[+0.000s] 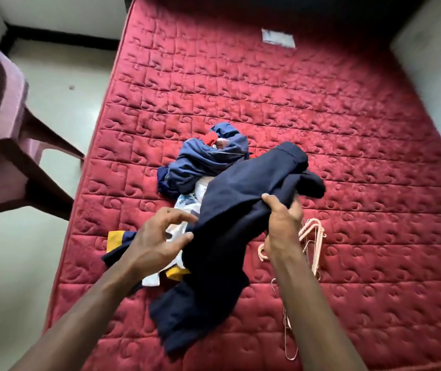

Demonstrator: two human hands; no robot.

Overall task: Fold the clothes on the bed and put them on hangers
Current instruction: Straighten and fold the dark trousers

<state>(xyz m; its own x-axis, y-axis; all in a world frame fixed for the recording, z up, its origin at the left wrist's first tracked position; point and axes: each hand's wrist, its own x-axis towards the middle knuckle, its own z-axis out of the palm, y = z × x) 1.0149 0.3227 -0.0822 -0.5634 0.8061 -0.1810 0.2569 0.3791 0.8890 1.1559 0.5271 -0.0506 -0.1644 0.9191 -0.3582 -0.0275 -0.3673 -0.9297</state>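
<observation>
A dark navy garment [230,210] lies crumpled over a pile of clothes on the red quilted mattress [321,116]. My right hand [281,220] grips a fold of it near its upper right part, lifting it slightly. My left hand [160,236] hovers at the garment's left edge, fingers spread and loosely curved, holding nothing. Under the navy cloth lie a white printed garment [190,202], a navy piece with yellow trim [117,239] and a crumpled blue jacket with a red patch [208,156]. Pale pink hangers [313,236] rest on the mattress right of my right hand, partly hidden by my arm.
A maroon plastic chair [7,145] stands on the pale floor to the left of the bed. A white label [278,38] is sewn on the far part of the mattress. A wall [439,65] runs along the bed's right side.
</observation>
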